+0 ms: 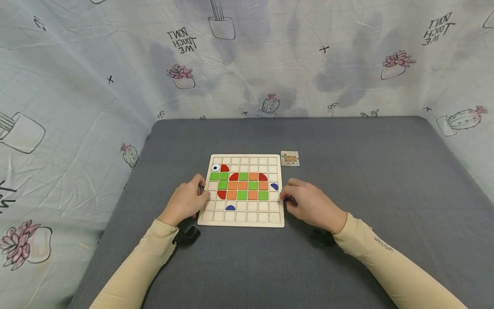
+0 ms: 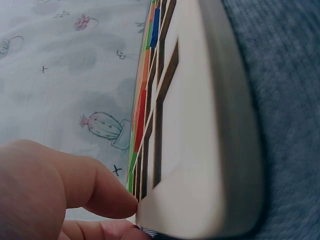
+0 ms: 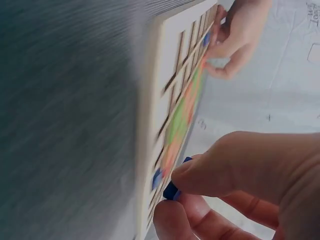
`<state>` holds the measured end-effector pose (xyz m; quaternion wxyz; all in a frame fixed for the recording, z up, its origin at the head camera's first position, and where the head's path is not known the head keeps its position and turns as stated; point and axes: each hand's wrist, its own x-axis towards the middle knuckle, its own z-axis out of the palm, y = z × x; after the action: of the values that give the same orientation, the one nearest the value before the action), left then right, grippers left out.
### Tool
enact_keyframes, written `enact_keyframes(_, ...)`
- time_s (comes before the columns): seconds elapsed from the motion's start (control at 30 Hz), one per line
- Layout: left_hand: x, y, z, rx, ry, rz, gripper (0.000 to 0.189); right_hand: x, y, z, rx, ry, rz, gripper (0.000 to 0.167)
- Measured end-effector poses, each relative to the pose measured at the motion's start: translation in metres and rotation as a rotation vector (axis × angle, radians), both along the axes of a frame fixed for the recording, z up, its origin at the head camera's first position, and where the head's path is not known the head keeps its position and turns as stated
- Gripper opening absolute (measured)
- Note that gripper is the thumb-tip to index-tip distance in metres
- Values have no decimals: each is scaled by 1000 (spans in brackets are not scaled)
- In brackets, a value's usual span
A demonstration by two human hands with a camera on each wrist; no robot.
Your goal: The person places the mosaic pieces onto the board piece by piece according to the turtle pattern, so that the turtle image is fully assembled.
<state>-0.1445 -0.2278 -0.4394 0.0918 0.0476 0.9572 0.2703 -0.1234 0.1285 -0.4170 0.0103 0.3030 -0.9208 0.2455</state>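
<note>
A square wooden grid board (image 1: 251,218) lies on the table. Red, green and orange tiles (image 1: 242,185) form a patch across its middle, and a white eye tile (image 1: 215,168) sits at upper left. One blue half-round tile (image 1: 230,207) rests in a lower cell, another blue tile (image 1: 274,186) near the right side. My left hand (image 1: 185,199) holds the board's left edge, thumb against the rim. Beside the right edge, my right hand (image 1: 314,206) pinches a small blue tile (image 3: 171,191) between thumb and fingers; its full shape is covered.
A small printed card (image 1: 290,158) with a coloured grid picture lies off the board's upper right corner. The grey tabletop (image 1: 239,266) spreads around the board. Patterned white cloth (image 1: 247,60) hangs behind and at both sides.
</note>
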Motion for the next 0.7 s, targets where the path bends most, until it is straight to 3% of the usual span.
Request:
enact_keyframes(0.47, 1, -1, 1, 1, -6, 8, 20, -8, -62, -1, -7, 2, 183, 19)
enact_keyframes(0.7, 1, 0, 0, 3, -1, -1, 20, -11, -76, -4, 14, 1, 217, 19)
